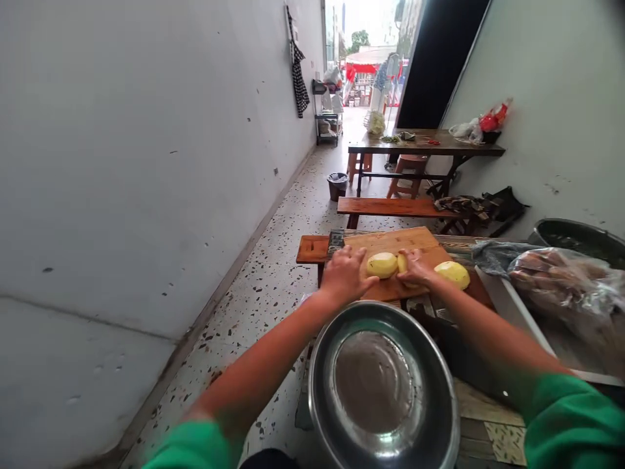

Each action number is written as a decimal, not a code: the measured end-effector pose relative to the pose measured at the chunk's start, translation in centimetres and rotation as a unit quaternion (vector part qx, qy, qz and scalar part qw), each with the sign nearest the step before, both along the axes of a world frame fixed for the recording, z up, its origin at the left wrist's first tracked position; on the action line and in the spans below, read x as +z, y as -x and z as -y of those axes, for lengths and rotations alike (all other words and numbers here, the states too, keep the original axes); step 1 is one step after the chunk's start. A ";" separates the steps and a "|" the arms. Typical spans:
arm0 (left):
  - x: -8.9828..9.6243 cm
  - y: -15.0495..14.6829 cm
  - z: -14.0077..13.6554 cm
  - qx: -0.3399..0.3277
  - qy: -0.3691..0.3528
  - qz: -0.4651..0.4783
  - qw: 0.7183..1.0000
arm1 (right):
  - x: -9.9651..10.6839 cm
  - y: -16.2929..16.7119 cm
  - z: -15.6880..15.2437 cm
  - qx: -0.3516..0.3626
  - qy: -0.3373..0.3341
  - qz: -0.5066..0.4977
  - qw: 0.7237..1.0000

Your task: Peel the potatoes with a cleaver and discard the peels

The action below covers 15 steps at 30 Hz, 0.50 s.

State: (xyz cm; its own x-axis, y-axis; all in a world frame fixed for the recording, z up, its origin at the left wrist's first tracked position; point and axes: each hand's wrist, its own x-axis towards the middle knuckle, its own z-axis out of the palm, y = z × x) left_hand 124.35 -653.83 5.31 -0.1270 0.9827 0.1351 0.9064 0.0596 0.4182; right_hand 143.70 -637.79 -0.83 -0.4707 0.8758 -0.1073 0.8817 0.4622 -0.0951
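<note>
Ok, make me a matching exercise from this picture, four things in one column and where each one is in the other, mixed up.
Things:
1. potato
2. steel bowl
3. checked cloth
4. bin

Places:
A. hanging on the left wall
B. on the floor by the far table
C. on the cutting board, between the hands
D. nearest the camera, below the arms

Pairs: 1-C, 2-D, 3-A, 4-B

No legible text or labels

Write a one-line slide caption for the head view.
Two hands, left hand and right hand, rest on peeled potatoes on a wooden cutting board behind a steel basin.
</note>
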 end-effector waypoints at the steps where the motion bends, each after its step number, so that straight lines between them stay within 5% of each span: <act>1: -0.2 -1.4 -3.1 -0.013 0.043 -0.029 0.999 | 0.0 0.2 0.2 -0.011 0.001 -0.002 1.000; 4: -2.2 -5.4 -9.1 -0.075 0.135 -0.053 0.987 | 0.9 0.0 0.7 -0.041 0.008 -0.015 0.999; 9: -4.4 -6.3 -12.2 -0.079 0.183 -0.045 0.979 | 4.3 -3.1 7.5 -0.020 0.033 -0.062 0.997; 12: -2.5 -4.5 -11.7 -0.078 0.188 -0.026 0.979 | 5.7 -4.1 15.8 0.073 0.074 -0.092 0.990; 15: 0.9 -3.1 -7.6 -0.086 0.153 -0.011 0.984 | 5.0 -3.1 22.3 0.127 0.091 -0.099 0.983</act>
